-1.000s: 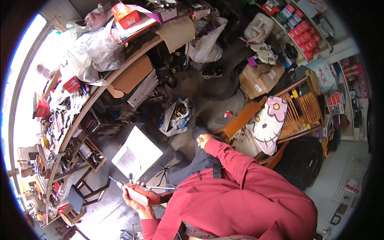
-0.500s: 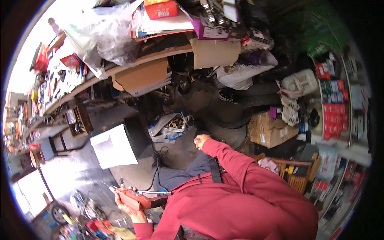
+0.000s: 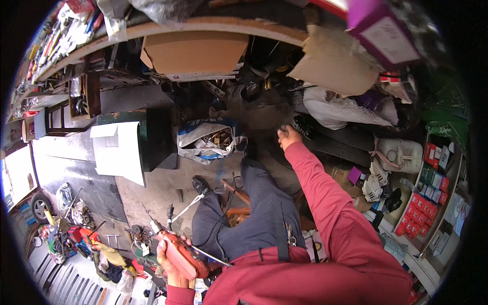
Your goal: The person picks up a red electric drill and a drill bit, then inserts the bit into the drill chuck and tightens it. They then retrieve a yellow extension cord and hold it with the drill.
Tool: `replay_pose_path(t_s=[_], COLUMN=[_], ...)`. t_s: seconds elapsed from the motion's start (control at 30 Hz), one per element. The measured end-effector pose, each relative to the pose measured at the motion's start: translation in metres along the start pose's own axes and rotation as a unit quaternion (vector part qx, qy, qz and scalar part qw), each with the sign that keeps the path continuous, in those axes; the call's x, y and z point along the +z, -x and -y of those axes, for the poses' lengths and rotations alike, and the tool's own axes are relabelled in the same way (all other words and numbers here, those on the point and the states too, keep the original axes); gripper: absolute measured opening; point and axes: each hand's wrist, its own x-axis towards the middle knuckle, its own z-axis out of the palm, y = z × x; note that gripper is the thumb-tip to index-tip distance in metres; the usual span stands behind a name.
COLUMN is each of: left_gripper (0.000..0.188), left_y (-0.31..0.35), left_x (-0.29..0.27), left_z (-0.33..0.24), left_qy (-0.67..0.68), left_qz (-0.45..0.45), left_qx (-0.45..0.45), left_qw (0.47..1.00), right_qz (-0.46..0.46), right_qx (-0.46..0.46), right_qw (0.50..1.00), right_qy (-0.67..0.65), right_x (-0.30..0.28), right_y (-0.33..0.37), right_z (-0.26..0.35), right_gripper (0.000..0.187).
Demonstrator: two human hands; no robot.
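Observation:
My left hand is wrapped round a red power drill, held low at the left beside my thigh. A thin bit sticks out of the drill's front, pointing away from me. Close to the drill's front a black plug stands up, and a slim metal rod lies along the drill's side. Stretched out ahead over the floor, my right hand has its fingers curled closed. Whatever they may hold is too small to tell. Dark shoes lie just beyond it.
A white and blue sack of metal pieces lies open on the floor ahead. White paper covers a dark box at left. A cluttered workbench runs across the far side. Shelves with red boxes stand at right. Loose tools crowd the lower left.
My right arm has reached farther out and to the right. The view has shifted, showing more of my legs and the floor. The drill stays in my left hand.

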Motion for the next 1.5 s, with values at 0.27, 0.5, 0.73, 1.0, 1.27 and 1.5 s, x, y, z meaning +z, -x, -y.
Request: replay_pose_path(t_s=[0.27, 0.5, 0.73, 1.0, 1.27, 1.5], left_gripper=[0.049, 0.044, 0.039, 0.041, 0.046, 0.04], left_y=[-0.064, -0.095, -0.094, -0.111, -0.122, -0.126], left_x=[-0.011, 0.005, 0.005, 0.019, 0.035, 0.043], left_z=[0.045, 0.057, 0.077, 0.082, 0.093, 0.076], left_qy=[-0.055, -0.105, 0.075, -0.039, -0.092, -0.055], left_qz=[-0.079, -0.163, -0.114, -0.104, -0.135, -0.131], left_qx=[-0.027, -0.171, -0.166, -0.208, -0.185, -0.22], left_qw=[0.995, 0.966, 0.977, 0.972, 0.969, 0.965], right_qz=[-0.133, -0.211, -0.228, -0.284, -0.203, -0.184], right_qx=[-0.033, -0.133, -0.147, -0.336, -0.222, -0.196], right_qw=[0.967, 0.941, 0.962, 0.887, 0.951, 0.958], right_qy=[-0.214, -0.229, 0.042, 0.139, 0.076, -0.096], right_x=[0.02, 0.036, 0.047, 0.105, 0.081, 0.047], right_y=[-0.152, -0.22, -0.192, -0.177, -0.177, -0.185], right_z=[0.096, 0.147, 0.154, 0.183, 0.166, 0.121], right_gripper=[0.076, 0.082, 0.054, 0.051, 0.047, 0.061])
